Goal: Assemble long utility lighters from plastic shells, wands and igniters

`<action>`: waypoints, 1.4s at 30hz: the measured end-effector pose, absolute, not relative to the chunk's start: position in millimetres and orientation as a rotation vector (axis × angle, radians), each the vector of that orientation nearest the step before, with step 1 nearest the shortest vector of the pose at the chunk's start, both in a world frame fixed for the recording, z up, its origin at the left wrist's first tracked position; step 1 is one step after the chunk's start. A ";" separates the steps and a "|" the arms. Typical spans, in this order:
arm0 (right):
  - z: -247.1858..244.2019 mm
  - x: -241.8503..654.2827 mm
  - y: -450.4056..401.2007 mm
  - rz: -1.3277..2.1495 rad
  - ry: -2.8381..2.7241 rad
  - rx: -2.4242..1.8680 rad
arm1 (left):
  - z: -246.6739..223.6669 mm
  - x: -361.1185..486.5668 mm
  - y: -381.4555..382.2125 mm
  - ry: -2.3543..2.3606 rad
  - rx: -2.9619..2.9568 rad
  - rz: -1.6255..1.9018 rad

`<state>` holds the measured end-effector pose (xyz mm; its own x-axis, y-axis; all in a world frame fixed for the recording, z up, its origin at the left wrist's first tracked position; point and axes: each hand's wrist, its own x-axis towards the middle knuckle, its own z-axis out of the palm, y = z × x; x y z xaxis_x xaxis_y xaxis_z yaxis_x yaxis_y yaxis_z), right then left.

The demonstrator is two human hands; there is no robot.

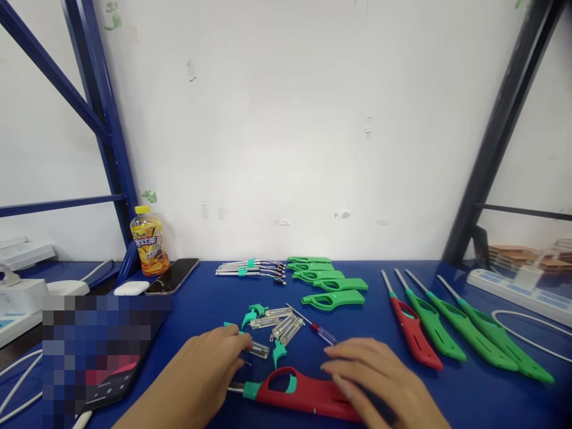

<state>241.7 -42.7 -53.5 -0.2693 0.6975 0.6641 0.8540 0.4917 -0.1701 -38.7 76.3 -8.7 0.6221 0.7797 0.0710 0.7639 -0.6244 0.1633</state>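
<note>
A red gas lighter (308, 394) with teal trigger and collar lies across the near edge, its metal tube pointing left. My left hand (203, 366) is curled over the tube end, fingers bent; what they grip is hidden. My right hand (378, 378) rests at the handle end with fingers stretched out and the thumb over the red body. Clear fuel cartridges (288, 329) and teal triggers (279, 353) lie loose just beyond. A screwdriver (324, 333) with a red and clear handle points away to the left, near my right fingertips.
Several green handle shells (335, 299) and metal lighter tubes with wires (250, 269) lie toward the wall. Assembled lighters (413, 333), one red and the others green, are lined up at right. A bottle (149, 241), phone (173, 277) and power strip (522, 295) stand around the blue table.
</note>
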 end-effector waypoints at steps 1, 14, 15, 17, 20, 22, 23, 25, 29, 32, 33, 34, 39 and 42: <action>-45.7 242.7 -39.7 -0.249 -2.012 -1.324 | -7.5 -36.9 77.8 1.318 2.725 0.113; -17.5 244.5 10.3 0.203 -2.008 -2.155 | -15.6 -21.4 81.7 1.349 2.749 -0.128; -20.9 244.4 10.1 0.191 -2.006 -2.151 | -15.4 -21.3 80.6 1.340 2.758 -0.128; -25.2 246.0 8.9 0.163 -2.007 -2.132 | -13.0 -21.4 77.5 1.317 2.779 -0.112; -24.6 252.4 7.2 0.117 -1.990 -2.088 | -6.2 -22.5 72.0 1.284 2.812 -0.035; -20.8 258.7 6.5 0.084 -1.947 -2.065 | -1.7 -23.4 68.7 1.259 2.824 0.031; -18.1 261.9 6.1 0.071 -1.918 -2.054 | 0.2 -23.8 67.2 1.238 2.827 0.064; -11.6 267.2 4.8 0.054 -1.866 -2.022 | 2.9 -24.8 64.7 1.186 2.830 0.121; 5.8 265.8 -3.3 0.063 -1.717 -1.772 | 3.8 -25.8 62.3 1.058 2.826 0.313; 19.3 253.5 -13.5 0.041 -1.521 -1.552 | 2.0 -24.9 63.6 0.905 2.723 0.555; 23.1 248.5 -17.0 0.023 -1.473 -1.501 | 1.3 -24.0 64.2 0.859 2.681 0.618; 26.3 243.6 -20.5 -0.003 -1.429 -1.446 | 0.7 -22.9 64.7 0.820 2.646 0.667; 34.0 224.7 -34.8 -0.024 -1.344 -1.200 | -0.9 -14.9 62.6 0.753 2.555 0.807; 34.7 218.8 -39.1 -0.034 -1.314 -1.118 | -0.6 -11.6 58.4 0.742 2.480 0.895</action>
